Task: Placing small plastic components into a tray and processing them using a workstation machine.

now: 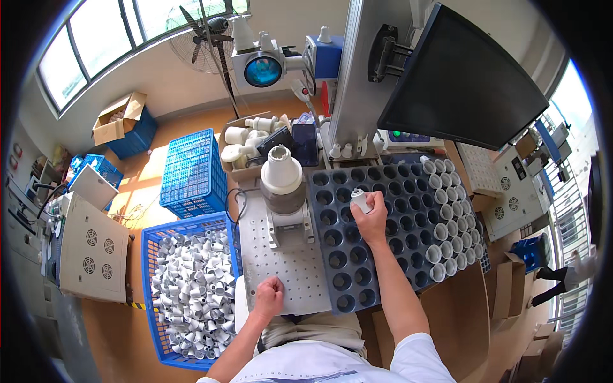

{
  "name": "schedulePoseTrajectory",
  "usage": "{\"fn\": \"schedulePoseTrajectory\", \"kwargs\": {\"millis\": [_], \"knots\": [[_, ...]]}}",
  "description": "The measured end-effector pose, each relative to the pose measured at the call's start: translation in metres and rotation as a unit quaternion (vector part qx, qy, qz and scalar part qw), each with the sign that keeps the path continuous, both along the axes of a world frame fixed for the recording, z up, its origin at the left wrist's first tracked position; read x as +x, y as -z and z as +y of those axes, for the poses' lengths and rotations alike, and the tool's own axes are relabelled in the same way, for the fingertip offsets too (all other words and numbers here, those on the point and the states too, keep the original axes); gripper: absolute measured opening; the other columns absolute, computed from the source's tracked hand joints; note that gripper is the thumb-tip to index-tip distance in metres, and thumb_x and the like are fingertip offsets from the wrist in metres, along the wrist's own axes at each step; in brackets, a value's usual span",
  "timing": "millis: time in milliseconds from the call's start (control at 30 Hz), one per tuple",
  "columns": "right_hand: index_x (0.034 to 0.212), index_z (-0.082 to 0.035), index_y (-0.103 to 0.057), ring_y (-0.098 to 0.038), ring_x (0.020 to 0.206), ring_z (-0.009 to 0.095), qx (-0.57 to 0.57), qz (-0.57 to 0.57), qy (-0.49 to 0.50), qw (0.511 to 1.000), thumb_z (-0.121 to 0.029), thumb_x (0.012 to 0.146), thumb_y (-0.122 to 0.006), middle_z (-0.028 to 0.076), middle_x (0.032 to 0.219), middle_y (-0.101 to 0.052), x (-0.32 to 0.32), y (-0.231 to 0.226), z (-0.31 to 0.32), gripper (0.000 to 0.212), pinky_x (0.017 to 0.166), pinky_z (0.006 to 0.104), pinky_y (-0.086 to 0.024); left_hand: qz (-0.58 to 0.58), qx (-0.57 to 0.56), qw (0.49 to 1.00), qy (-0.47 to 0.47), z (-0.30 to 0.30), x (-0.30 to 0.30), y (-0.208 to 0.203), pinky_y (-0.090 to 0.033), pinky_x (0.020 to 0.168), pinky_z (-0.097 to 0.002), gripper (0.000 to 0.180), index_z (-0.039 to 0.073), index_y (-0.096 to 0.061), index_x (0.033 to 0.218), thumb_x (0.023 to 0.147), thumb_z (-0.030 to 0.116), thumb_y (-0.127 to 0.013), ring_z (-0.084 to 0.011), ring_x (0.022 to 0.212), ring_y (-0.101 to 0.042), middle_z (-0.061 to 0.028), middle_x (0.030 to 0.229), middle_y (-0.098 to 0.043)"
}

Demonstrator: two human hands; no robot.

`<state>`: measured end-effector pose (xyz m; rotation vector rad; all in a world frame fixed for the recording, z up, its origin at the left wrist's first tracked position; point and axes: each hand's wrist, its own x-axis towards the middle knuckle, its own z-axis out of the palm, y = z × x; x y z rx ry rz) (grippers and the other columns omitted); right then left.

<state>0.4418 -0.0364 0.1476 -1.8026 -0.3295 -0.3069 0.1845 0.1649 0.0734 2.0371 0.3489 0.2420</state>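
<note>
A small white plastic cup-shaped part (362,202) with a small dark-and-metal end is gripped by my right hand (371,223), thumb and fingers closed round it. That hand is over the left half of a black tray (347,246) with rows of round holes. Similar white cups (450,226) fill the tray's right-hand columns, while the holes around my hand look dark. My left hand (269,296) is curled into a loose fist by the near edge of a perforated metal plate (290,284); nothing shows in it. On that plate stands a fixture with a white conical top (281,170).
At left, a blue basket (147,281) holds a heap of white cups (195,287). Behind it are stacked blue crates (191,163). A laser-type head (262,69) hangs above the fixture. A dark monitor (466,80) juts over the tray. A box of parts (239,136) stands behind.
</note>
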Motion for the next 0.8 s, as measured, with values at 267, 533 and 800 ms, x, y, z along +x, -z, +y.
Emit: {"fn": "schedulePoseTrajectory", "kwargs": {"millis": [267, 533, 800], "knots": [[0.088, -0.003, -0.044, -0.057, 0.072, 0.025, -0.005, -0.020, 0.038, 0.999, -0.018, 0.072, -0.071, 0.013, 0.078, -0.056, 0.002, 0.004, -0.025, 0.035, 0.067, 0.0355, -0.046, -0.056, -0.046, 0.997, 0.018, -0.012, 0.016, 0.013, -0.031, 0.047, -0.0266, 0.010, 0.001, -0.045, 0.060, 0.063, -0.001, -0.036, -0.0110, 0.049, -0.040, -0.0017, 0.052, -0.043], [0.084, -0.004, -0.039, -0.051, 0.072, 0.036, 0.018, -0.019, 0.019, 0.999, -0.008, 0.070, -0.065, 0.015, 0.076, -0.048, -0.002, 0.001, -0.024, 0.030, 0.066, 0.0403, -0.042, -0.042, 0.082, 0.990, 0.110, 0.028, 0.006, 0.063, -0.043, 0.062, -0.0373, 0.033, 0.000, -0.056, 0.081, 0.090, 0.031, -0.050, -0.0224, 0.066, -0.050, -0.0104, 0.070, -0.055], [0.084, -0.004, -0.038, -0.052, 0.076, 0.040, 0.039, -0.035, 0.018, 0.998, -0.008, 0.069, -0.064, 0.018, 0.079, -0.049, 0.000, 0.000, -0.018, 0.030, 0.066, 0.0444, -0.040, -0.112, -0.014, 0.984, 0.137, 0.036, 0.009, 0.075, -0.042, 0.064, -0.0356, 0.033, 0.002, -0.054, 0.085, 0.093, 0.034, -0.050, -0.0217, 0.071, -0.048, -0.0088, 0.074, -0.051]]}}
